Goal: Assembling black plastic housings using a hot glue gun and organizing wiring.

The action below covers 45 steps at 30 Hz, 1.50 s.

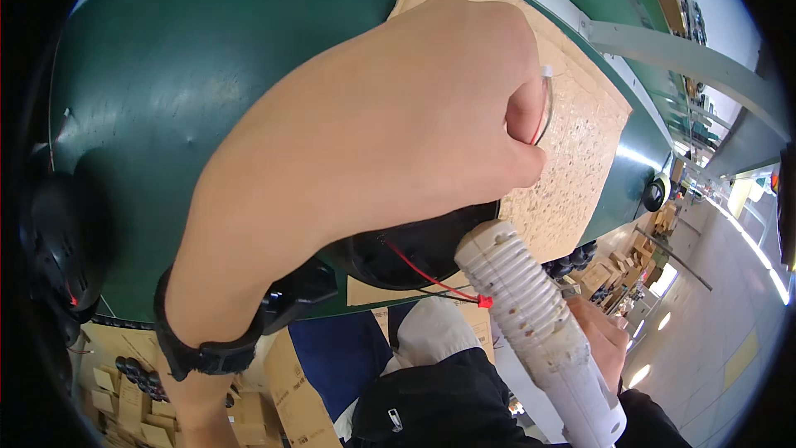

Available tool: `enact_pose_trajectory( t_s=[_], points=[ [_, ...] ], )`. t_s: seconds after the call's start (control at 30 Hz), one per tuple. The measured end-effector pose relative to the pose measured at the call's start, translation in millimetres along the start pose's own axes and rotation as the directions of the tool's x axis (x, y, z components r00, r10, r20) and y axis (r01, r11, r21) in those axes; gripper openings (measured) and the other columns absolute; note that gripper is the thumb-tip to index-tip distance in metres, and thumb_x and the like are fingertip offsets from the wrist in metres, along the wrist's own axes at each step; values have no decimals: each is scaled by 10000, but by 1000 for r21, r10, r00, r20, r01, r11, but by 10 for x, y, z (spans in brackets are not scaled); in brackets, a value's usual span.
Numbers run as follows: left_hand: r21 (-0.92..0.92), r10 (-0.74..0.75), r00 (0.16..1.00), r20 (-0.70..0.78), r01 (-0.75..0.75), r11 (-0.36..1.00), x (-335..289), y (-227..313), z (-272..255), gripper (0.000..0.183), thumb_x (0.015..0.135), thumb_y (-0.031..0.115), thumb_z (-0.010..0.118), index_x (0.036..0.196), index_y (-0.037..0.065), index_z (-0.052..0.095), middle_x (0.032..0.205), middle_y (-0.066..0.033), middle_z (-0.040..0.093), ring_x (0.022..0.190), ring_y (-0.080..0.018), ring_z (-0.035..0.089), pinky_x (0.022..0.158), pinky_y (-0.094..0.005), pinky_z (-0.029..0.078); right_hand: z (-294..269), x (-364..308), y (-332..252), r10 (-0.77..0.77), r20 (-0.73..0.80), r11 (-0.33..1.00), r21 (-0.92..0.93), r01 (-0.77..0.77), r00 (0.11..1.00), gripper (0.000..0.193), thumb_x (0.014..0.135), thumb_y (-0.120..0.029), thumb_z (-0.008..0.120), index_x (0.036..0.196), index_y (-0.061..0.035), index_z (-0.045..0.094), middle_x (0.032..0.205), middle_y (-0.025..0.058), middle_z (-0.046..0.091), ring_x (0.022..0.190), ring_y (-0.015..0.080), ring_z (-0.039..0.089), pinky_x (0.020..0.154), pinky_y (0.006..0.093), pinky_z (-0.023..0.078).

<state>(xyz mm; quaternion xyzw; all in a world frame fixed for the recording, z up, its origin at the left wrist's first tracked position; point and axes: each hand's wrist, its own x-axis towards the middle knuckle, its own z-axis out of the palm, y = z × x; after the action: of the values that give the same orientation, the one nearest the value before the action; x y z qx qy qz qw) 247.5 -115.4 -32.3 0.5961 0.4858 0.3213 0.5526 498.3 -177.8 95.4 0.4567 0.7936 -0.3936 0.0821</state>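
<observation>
My left hand (pixel 473 108) reaches across the bench from the lower left, a black strap (pixel 207 357) round its wrist. Its fingers are pinched on thin red and black wires (pixel 545 120) that end in a small white connector (pixel 546 71). Below the hand, partly hidden by it, lies a round black housing (pixel 390 261). From the housing run a red and a black wire to a red connector (pixel 485 302). My right hand (pixel 601 336), mostly hidden, is closed on a stained white tool with a ribbed barrel (pixel 531 299), its front end beside the housing.
A worn, spotted cardboard sheet (pixel 580 174) covers part of the green bench (pixel 149 99). Dark rounded parts (pixel 62 241) stand at the left edge. A white and black roll-like item (pixel 656 192) sits at the far right corner. Cardboard boxes (pixel 609 274) stand beyond the bench.
</observation>
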Motion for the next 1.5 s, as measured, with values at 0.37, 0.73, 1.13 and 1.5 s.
enact_pose_trajectory(
  t_s=[0.37,0.73,1.13,1.5],
  points=[
    [-298,-10,992,-122,-27,954,20,-146,178,164,782,47,716,674,-49,638,543,31,464,487,-30,359,442,-230,252,-11,143,-51,-44,21,999,-7,44,999,225,677,-54,725,855,24,613,766,128,627,674,270,651,587,327,517],
    [-85,136,951,-277,-165,983,-306,-56,63,52,724,13,723,743,-10,681,603,8,489,543,-62,375,502,-241,278,-17,97,-14,-67,13,998,-1,67,998,209,667,-58,739,809,14,603,675,102,602,570,240,624,492,314,472],
    [-214,-15,957,-289,-49,976,-543,-256,-33,98,728,23,710,823,15,733,600,23,410,568,-71,390,522,-241,263,-59,71,-24,-13,23,999,-32,14,1000,207,676,-85,748,792,5,602,641,94,590,543,221,609,476,307,458],
    [-216,1,960,-279,-63,974,-585,-305,29,115,741,38,702,851,20,727,618,23,444,579,-69,402,534,-235,277,-50,117,-35,40,82,999,-12,-39,996,178,661,-64,736,773,15,623,668,126,609,555,241,624,496,323,478]
  ],
)
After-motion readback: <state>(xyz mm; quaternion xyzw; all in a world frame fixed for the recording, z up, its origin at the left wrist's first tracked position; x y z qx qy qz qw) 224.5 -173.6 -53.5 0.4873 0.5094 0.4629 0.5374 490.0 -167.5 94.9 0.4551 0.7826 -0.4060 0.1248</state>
